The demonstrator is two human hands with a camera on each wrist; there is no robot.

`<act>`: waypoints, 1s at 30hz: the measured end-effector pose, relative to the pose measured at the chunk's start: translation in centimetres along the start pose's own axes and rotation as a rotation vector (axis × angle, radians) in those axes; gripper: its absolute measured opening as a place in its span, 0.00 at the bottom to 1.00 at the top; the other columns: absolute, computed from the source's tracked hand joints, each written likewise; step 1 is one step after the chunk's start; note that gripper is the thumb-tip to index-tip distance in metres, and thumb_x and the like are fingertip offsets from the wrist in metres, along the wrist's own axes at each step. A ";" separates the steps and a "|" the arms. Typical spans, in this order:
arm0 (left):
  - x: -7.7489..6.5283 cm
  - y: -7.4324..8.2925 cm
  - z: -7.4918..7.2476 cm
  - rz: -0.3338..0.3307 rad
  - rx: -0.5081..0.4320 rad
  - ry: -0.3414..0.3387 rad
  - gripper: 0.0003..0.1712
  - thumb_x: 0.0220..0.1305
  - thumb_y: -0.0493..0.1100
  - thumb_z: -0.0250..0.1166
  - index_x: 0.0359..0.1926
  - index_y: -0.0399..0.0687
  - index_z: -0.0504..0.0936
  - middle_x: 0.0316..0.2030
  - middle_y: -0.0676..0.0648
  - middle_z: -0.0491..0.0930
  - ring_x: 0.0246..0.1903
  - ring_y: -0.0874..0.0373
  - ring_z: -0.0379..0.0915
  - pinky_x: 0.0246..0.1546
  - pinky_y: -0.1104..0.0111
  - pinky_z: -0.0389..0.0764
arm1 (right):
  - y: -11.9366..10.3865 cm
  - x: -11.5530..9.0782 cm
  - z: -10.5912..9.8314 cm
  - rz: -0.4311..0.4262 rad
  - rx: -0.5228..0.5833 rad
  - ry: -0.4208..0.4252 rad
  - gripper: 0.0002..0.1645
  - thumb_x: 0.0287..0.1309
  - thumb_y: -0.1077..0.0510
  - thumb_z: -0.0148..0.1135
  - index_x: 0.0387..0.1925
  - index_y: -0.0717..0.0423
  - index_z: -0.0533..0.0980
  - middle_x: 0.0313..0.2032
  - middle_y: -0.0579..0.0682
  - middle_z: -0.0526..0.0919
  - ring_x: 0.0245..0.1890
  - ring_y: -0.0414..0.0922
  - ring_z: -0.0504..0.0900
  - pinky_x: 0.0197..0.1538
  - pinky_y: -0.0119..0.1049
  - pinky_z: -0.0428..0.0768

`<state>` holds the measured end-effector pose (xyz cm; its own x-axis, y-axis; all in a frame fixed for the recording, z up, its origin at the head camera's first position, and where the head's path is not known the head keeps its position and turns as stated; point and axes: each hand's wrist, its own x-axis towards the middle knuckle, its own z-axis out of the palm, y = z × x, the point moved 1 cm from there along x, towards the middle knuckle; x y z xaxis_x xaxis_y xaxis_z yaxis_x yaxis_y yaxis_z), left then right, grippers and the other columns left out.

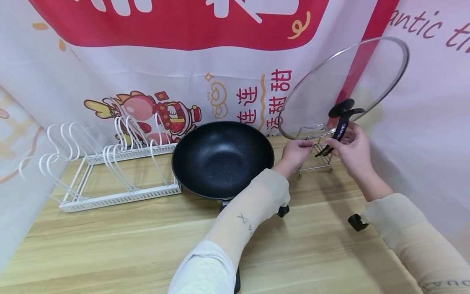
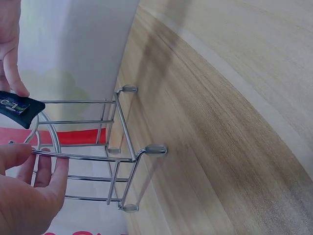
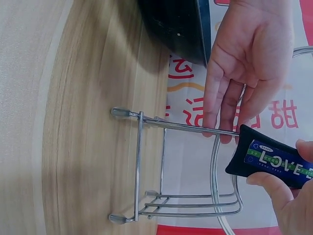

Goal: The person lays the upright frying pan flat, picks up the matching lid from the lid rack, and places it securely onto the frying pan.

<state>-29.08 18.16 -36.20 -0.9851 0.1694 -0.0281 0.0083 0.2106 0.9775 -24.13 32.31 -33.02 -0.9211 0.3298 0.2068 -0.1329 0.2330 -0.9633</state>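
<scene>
A clear glass pot lid (image 1: 312,85) with a metal rim stands tilted upright at the right of the table. My right hand (image 1: 354,149) pinches its black handle (image 3: 274,159), which bears a blue label, between thumb and fingers. Beneath it is a small silver wire rack (image 2: 122,122) on clear-capped feet. In the right wrist view the lid's rim (image 3: 213,166) passes among the rack's wires. My left hand (image 1: 296,154) grips the rack's near upper wire, thumb on one side and fingertips on the other, as the left wrist view shows.
A black wok (image 1: 224,159) sits left of my left hand, its handle partly under my left forearm. Farther left stands a white rack (image 1: 121,200) with looped dividers. Printed cloth (image 1: 147,61) hangs behind the wooden table (image 1: 128,245).
</scene>
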 end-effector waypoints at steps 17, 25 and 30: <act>-0.4 0.8 -1.9 0.037 0.099 -0.064 0.12 0.68 0.36 0.68 0.50 0.46 0.89 0.48 0.52 0.88 0.50 0.60 0.81 0.52 0.76 0.76 | -0.6 -0.1 0.0 0.020 0.141 -0.017 0.44 0.60 0.72 0.68 0.74 0.63 0.58 0.41 0.45 0.79 0.35 0.34 0.81 0.34 0.24 0.84; -0.8 0.8 -3.2 0.064 0.062 -0.128 0.12 0.70 0.34 0.66 0.51 0.41 0.88 0.49 0.47 0.87 0.52 0.58 0.80 0.52 0.75 0.75 | -0.9 -0.1 -0.1 -0.008 0.090 -0.025 0.44 0.60 0.72 0.68 0.74 0.63 0.59 0.40 0.43 0.79 0.37 0.34 0.80 0.34 0.23 0.83; -0.8 0.9 -4.2 0.084 0.066 -0.149 0.13 0.71 0.34 0.64 0.53 0.41 0.87 0.50 0.46 0.87 0.53 0.57 0.79 0.53 0.73 0.76 | -1.1 -0.2 0.1 -0.022 0.059 -0.032 0.43 0.60 0.72 0.68 0.73 0.64 0.59 0.40 0.42 0.79 0.37 0.34 0.80 0.34 0.24 0.83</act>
<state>-29.05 14.15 -34.42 -0.9441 0.3292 0.0172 0.1053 0.2518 0.9620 -23.87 31.87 -32.07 -0.9288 0.2958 0.2231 -0.1735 0.1849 -0.9673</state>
